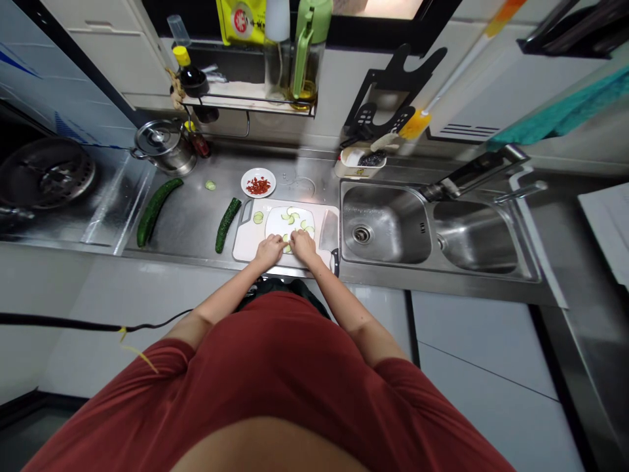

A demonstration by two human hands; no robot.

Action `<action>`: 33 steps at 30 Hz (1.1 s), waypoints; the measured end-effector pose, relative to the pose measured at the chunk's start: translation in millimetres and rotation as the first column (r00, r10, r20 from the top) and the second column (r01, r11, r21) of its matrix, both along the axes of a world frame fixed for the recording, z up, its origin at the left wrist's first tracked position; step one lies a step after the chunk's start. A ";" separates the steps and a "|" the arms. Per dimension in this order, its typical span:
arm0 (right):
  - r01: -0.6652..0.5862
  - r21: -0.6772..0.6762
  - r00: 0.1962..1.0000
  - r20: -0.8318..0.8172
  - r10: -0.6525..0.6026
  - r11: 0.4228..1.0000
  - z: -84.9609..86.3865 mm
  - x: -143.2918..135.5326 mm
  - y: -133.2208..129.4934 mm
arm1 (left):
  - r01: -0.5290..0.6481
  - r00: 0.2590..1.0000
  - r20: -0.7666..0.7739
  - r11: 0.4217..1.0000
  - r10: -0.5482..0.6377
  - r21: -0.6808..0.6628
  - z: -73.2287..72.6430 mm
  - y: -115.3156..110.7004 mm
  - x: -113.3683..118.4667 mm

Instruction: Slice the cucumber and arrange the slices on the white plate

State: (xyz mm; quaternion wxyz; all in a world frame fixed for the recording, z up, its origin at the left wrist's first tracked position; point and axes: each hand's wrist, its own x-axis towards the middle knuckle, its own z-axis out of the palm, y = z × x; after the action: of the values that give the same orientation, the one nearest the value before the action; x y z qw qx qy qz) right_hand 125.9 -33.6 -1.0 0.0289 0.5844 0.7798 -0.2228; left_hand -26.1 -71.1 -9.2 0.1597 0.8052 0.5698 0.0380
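My left hand (270, 252) and my right hand (303, 246) meet over the near side of a white square plate (276, 223). The fingertips of both are closed around pale green cucumber slices; which hand grips which slice is hard to make out. Other cucumber slices (291, 215) lie in curved groups on the plate. Beneath it is a white cutting board (244, 251), where a few loose slices (258, 217) rest left of the plate. A kitchen knife (330, 229) lies along the board's right side, its dark handle (335, 261) toward me.
A cut cucumber (227, 226) and a longer whole one (156, 213) lie left of the board. Behind it sits a small plate (244, 184) of chopped red pieces. A lidded pot (170, 152) stands back left. The double sink (386, 226) is at the right, under a bottle shelf's level.
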 end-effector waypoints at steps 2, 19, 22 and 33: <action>0.001 0.001 1.000 -0.005 -0.001 1.000 -2.1 0.3 0.4 | 0.006 1.000 -0.011 1.000 -0.006 -0.001 -0.7 0.5 0.0; 0.001 0.104 1.000 -0.023 0.001 0.995 -13.5 8.3 -19.4 | 0.031 0.999 -0.021 0.999 -0.030 0.043 -7.7 2.6 -6.0; 0.013 0.111 1.000 -0.018 -0.011 0.994 -13.9 6.3 -22.0 | 0.038 0.999 -0.025 0.999 -0.037 0.038 -7.4 3.3 -7.4; 0.032 0.151 0.999 -0.021 -0.029 0.988 -17.6 2.6 -29.1 | 0.035 0.999 0.014 0.999 -0.036 0.039 -10.3 4.9 -9.4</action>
State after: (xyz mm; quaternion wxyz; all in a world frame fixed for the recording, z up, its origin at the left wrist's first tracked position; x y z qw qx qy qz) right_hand 128.5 -62.7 -18.6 -0.0260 0.5947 0.7856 -0.1690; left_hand -35.5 -66.1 -19.5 0.1490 0.8179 0.5534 0.0520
